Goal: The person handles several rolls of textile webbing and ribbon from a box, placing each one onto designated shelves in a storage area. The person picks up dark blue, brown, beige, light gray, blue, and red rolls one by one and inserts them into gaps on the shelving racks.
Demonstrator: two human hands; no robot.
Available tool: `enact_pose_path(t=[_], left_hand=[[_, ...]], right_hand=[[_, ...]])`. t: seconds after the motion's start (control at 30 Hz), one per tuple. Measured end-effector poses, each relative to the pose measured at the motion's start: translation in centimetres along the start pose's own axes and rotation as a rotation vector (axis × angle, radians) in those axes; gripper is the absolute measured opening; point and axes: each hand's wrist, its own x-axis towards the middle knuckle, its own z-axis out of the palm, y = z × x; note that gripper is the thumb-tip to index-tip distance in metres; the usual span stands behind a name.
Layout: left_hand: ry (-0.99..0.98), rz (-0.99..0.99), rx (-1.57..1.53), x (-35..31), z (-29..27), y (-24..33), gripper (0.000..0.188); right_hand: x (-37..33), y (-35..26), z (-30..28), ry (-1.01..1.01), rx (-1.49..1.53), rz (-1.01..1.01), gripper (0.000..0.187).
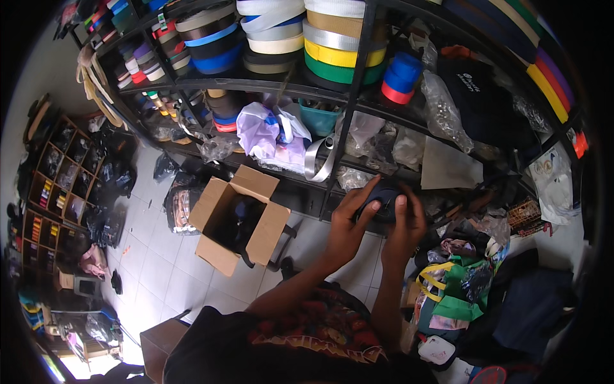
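A dark roll, apparently of wound webbing [384, 194], is held up in front of the lower shelves between my two hands. My left hand [348, 224] grips its left side, with the thumb on the near face and the fingers curled over the top. On the opposite side my right hand [405, 221] closes round it, thumb on the near face too. To the left of my hands stands an open cardboard box [218, 250] with its flaps spread. Black items [242, 214] lie inside it, too dark to tell apart.
A black shelf rack [268, 82] spans the back, stacked with coloured webbing rolls [272, 43]. A teal bin [318, 119] and plastic bags [272, 137] sit lower. At right lie piled bags and cloth [457, 288]. A wooden pigeonhole unit [61, 173] stands far left on the tiled floor [153, 240].
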Motion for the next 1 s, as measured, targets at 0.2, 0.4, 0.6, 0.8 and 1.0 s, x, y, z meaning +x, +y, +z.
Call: enact_pose_path(t=[0.2, 0.4, 0.6, 0.8, 1.0], left_hand=[[-0.102, -0.028, 0.042, 0.3, -1.4, 0.1, 0.036], [-0.162, 0.011, 0.064, 1.1, -1.6, 0.6, 0.039], [0.121, 0.105, -0.009, 1.1, -0.2, -2.1, 0.036], [0.141, 0.162, 0.169, 0.9, -0.4, -1.6, 0.035], [0.135, 0.139, 0.095, 1.5, -0.7, -1.4, 0.033]], right_hand=[[1.7, -1.8, -2.3, -0.3, -0.188, 0.014, 0.035], [2.4, -1.5, -3.2, -0.277, -0.105, 0.103, 0.037], [-0.4, 0.7, 1.1, 0.117, 0.101, 0.159, 0.044], [-0.6, 1.3, 2.1, 0.162, 0.306, 0.177, 0.047], [-0.5, 1.5, 2.0, 0.039, 0.29, 0.232, 0.044]])
